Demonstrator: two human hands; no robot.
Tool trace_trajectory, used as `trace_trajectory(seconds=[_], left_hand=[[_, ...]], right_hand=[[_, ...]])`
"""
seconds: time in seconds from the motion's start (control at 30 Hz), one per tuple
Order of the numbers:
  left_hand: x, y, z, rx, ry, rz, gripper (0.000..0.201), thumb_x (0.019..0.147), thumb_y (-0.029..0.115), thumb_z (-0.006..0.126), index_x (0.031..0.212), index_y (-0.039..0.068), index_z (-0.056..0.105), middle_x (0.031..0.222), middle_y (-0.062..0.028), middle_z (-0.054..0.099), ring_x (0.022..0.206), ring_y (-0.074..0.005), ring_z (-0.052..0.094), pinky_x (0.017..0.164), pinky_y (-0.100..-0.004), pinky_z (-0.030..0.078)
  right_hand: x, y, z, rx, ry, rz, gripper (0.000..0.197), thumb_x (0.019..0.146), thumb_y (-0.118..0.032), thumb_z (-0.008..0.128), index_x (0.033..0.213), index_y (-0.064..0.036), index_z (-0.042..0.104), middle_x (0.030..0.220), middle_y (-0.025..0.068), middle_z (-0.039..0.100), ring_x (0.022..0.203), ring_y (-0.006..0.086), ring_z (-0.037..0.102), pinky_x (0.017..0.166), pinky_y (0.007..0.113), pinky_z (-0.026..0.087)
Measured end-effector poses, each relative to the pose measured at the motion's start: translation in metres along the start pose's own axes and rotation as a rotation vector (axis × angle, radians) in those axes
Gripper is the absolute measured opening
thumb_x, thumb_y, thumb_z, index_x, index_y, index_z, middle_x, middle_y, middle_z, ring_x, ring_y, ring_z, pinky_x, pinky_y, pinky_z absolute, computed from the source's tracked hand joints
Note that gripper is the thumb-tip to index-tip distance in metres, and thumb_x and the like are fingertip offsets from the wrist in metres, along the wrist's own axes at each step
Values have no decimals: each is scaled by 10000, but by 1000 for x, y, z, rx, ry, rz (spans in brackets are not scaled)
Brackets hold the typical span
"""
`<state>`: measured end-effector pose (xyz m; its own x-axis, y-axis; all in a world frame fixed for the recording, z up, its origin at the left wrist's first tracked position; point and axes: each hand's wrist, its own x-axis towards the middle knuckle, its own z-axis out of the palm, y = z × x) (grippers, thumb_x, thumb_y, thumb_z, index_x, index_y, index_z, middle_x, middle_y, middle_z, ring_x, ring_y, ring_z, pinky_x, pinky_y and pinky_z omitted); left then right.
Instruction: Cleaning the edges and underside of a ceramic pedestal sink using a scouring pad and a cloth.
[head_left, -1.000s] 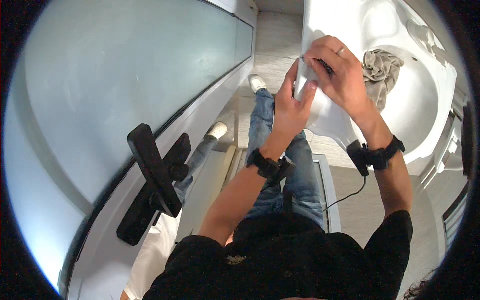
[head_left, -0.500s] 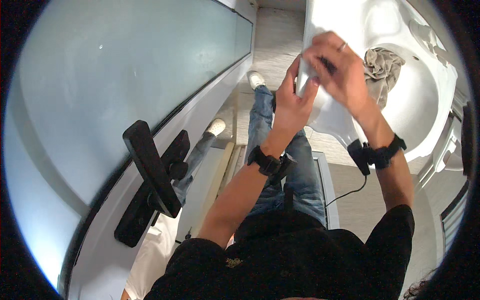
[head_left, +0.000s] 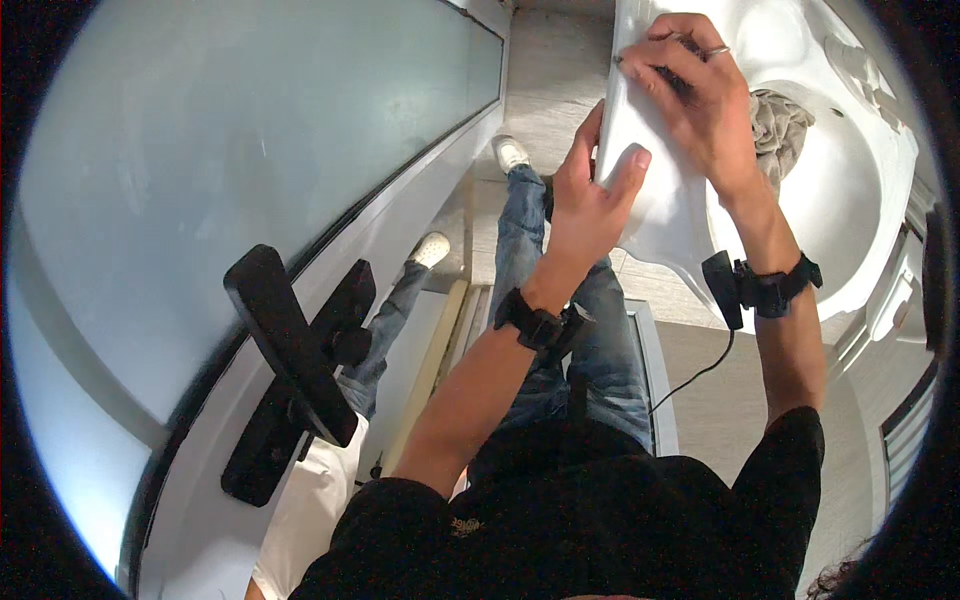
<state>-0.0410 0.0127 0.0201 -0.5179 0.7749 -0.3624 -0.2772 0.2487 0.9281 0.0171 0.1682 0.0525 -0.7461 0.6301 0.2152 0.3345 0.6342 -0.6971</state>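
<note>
At the front edge of the white sink, both hands are working close together. The left hand is curled around the sink's rim, thumb up on top and fingers tucked underneath, so it's basically gripping the edge. The right hand sits flat-ish on top of the rim with fingers bent, pressing down on something small and dark; can't really tell what it is, it's mostly covered.

Compared with a second ago, the left hand has slid up and wrapped tighter on the rim, and the right one has shifted a bit further along the edge. Looks to me like the left is just bracing now while the right does the rubbing on that spot.

A crumpled grey cloth lies in the basin, just beside the right hand, not touched by either. Both wrists carry black bands, a cable hanging from the right one. Off to the left there's a frosted glass door with a black handle.
</note>
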Motion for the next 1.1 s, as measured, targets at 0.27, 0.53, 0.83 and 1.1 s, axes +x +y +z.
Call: trace_trajectory(seconds=[0.27, 0.53, 0.83, 1.1], left_hand=[[-1, 5, 2, 29, -13, -50, 665, 883, 230, 707, 1408, -29, 392, 1231, -180, 602, 1081, -222, 616, 919, -345, 496], [-1, -12, -3, 194, -22, 177, 803, 726, 143, 790, 1404, -10, 388, 1229, -190, 602, 1093, -279, 626, 920, -376, 508], [2, -7, 3, 11, -26, -12, 783, 757, 215, 807, 1381, -25, 401, 1148, -179, 619, 1033, -259, 641, 873, -360, 521], [0, 1, 0, 69, -39, 55, 763, 759, 165, 809, 1381, -6, 401, 1182, -157, 603, 1072, -239, 609, 924, -352, 493]], right_hand=[[21, 6, -4, -41, 142, 107, 66, 836, 21, 689, 899, 9, 677, 897, 125, 541, 790, 235, 566, 674, 331, 487], [-42, -26, -9, 101, -295, -66, 194, 734, -4, 693, 913, -65, 650, 999, 98, 592, 922, 295, 633, 791, 370, 536], [-17, 3, -11, 76, -166, -14, 143, 759, -20, 657, 897, -43, 631, 956, 110, 599, 876, 288, 622, 732, 364, 509], [-16, -13, -11, 140, -194, 80, 164, 769, -24, 703, 916, -65, 643, 921, 79, 612, 826, 306, 625, 726, 367, 511]])
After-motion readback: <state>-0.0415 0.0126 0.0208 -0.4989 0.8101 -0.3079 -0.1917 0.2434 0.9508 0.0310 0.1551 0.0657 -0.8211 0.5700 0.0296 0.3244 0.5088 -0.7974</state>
